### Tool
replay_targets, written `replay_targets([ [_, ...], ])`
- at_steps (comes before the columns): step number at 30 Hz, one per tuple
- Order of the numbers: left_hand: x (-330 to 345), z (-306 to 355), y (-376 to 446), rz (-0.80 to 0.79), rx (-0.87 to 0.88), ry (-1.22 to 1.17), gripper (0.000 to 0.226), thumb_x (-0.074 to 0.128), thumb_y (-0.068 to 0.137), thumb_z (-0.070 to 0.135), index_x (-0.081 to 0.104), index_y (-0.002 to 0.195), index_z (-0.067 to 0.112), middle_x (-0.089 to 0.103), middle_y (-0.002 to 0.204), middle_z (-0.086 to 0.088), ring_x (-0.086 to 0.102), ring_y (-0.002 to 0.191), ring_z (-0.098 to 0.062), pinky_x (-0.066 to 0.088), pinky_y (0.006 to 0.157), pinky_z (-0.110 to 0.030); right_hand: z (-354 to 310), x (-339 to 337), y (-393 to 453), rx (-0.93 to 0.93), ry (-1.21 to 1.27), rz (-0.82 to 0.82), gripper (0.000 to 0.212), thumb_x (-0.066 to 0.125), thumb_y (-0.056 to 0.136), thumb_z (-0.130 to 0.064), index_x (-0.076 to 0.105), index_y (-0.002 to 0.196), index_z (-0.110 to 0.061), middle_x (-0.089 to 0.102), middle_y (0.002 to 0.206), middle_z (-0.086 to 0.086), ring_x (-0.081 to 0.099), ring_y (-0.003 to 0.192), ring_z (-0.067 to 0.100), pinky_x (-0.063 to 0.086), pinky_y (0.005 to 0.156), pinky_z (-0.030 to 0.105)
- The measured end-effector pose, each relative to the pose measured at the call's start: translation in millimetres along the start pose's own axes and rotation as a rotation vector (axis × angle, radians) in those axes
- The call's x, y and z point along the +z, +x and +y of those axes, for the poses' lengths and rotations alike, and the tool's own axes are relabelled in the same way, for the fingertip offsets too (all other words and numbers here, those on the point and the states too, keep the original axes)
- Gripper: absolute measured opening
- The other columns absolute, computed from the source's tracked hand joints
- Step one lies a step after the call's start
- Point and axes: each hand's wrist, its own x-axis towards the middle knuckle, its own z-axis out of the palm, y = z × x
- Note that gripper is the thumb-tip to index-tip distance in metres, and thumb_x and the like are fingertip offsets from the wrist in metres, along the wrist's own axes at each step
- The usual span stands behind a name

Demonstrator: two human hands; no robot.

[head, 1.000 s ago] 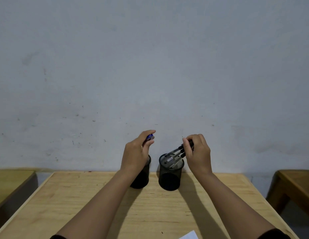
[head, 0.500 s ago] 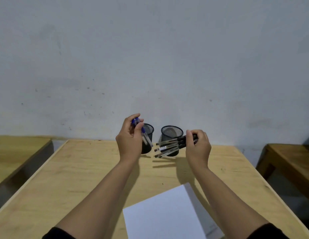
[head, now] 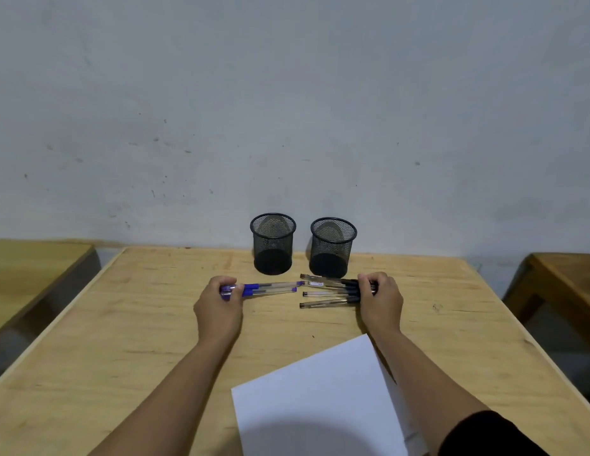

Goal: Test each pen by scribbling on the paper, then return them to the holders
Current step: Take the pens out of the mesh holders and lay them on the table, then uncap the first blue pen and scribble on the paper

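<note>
Blue-capped pens (head: 264, 288) are lying on the wooden table (head: 129, 324), left hand (head: 218, 307) gripping their caps; right hand (head: 381, 299) is gripping the black pens (head: 330, 292) before two mesh holders (head: 273, 244).

I note a table (head: 122, 324) of pale matt wood with visible grain. Two holders (head: 273, 244) (head: 332, 248): black wire mesh, looks metal. Pens (head: 270, 288) (head: 326, 292): clear glossy plastic barrels, blue or black caps. Paper (head: 320, 406): smooth, white, matt. Wall (head: 287, 93): rough, scuffed plaster.
</note>
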Motion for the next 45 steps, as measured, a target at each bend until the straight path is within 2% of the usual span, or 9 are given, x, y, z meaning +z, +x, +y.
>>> replay_targets([
  [8, -9, -11, 5, -0.16, 0.239, 0.23, 0.015, 0.066, 0.082, 0.013, 0.068, 0.097, 0.012, 0.066, 0.098, -0.005, 0.057, 0.085, -0.016, 0.04, 0.077, -0.023, -11, 1, -5, -0.241, -0.27, -0.153, 0.021, 0.056, 0.09, -0.019, 0.066, 0.104, -0.006, 0.064, 0.108, 0.01, 0.055, 0.103, 0.027, 0.04, 0.091, 0.038],
  [15, -25, -22, 2, -0.214, 0.388, 0.379, 0.019, 0.068, 0.081, 0.017, 0.069, 0.099, 0.012, 0.065, 0.1, -0.004, 0.051, 0.095, -0.017, 0.034, 0.078, -0.02, -44, 26, -24, -0.624, -0.345, -0.44, 0.026, 0.053, 0.091, -0.018, 0.064, 0.112, -0.006, 0.06, 0.114, 0.009, 0.052, 0.107, 0.024, 0.04, 0.085, 0.03],
  [21, -28, -23, 2, -0.231, 0.395, 0.456, 0.023, 0.06, 0.086, 0.021, 0.066, 0.109, 0.021, 0.067, 0.098, -0.003, 0.049, 0.097, -0.018, 0.044, 0.082, -0.03, -66, 56, -43, -0.696, -0.409, -0.626, 0.035, 0.053, 0.091, -0.025, 0.057, 0.125, -0.016, 0.055, 0.129, 0.003, 0.048, 0.117, 0.021, 0.039, 0.097, 0.032],
  [27, -29, -25, -1, -0.22, 0.38, 0.447, 0.022, 0.055, 0.09, 0.023, 0.065, 0.109, 0.024, 0.066, 0.104, 0.0, 0.052, 0.097, -0.015, 0.041, 0.08, -0.024, -70, 72, -50, -0.761, -0.493, -0.641, 0.024, 0.051, 0.092, -0.031, 0.063, 0.111, -0.021, 0.059, 0.118, 0.0, 0.046, 0.113, 0.018, 0.039, 0.093, 0.035],
  [30, -34, -23, 2, -0.2, 0.37, 0.361, 0.019, 0.054, 0.09, 0.018, 0.066, 0.105, 0.021, 0.065, 0.1, 0.0, 0.055, 0.089, -0.012, 0.041, 0.076, -0.02, -76, 67, -49, -0.716, -0.475, -0.658, 0.021, 0.053, 0.09, -0.033, 0.066, 0.103, -0.024, 0.063, 0.111, -0.004, 0.049, 0.109, 0.016, 0.037, 0.093, 0.037],
  [33, -40, -15, 5, -0.164, 0.34, 0.196, 0.018, 0.054, 0.088, 0.008, 0.068, 0.093, 0.018, 0.067, 0.09, 0.001, 0.057, 0.082, -0.012, 0.044, 0.075, -0.022, -91, 53, -45, -0.589, -0.311, -0.632, 0.015, 0.063, 0.083, -0.031, 0.072, 0.093, -0.024, 0.071, 0.094, -0.005, 0.06, 0.087, 0.012, 0.047, 0.085, 0.036],
  [37, -42, 3, 1, -0.145, 0.143, -0.034, 0.018, 0.054, 0.088, 0.009, 0.068, 0.085, 0.02, 0.067, 0.08, 0.005, 0.056, 0.073, -0.002, 0.039, 0.062, -0.006, -109, 24, -39, -0.172, 0.066, -0.685, 0.013, 0.076, 0.075, -0.027, 0.076, 0.082, -0.017, 0.071, 0.072, -0.002, 0.053, 0.055, 0.001, 0.043, 0.054, 0.017],
  [41, -41, 16, -16, -0.205, 0.079, -0.174, 0.017, 0.054, 0.09, 0.015, 0.068, 0.084, 0.022, 0.065, 0.075, 0.001, 0.053, 0.068, -0.011, 0.041, 0.06, -0.017, -107, 10, -52, 0.218, 0.55, -0.687, 0.014, 0.072, 0.08, -0.023, 0.072, 0.082, -0.009, 0.071, 0.072, 0.003, 0.056, 0.054, 0.008, 0.044, 0.051, 0.018],
  [45, -40, 32, -38, -0.307, 0.128, -0.241, 0.015, 0.061, 0.085, 0.012, 0.069, 0.083, 0.024, 0.068, 0.078, 0.004, 0.056, 0.071, -0.008, 0.039, 0.059, -0.008, -99, 14, -75, 0.209, 0.694, -0.668, 0.012, 0.062, 0.089, -0.017, 0.068, 0.083, -0.009, 0.063, 0.067, 0.005, 0.052, 0.047, 0.005, 0.037, 0.041, 0.015],
])
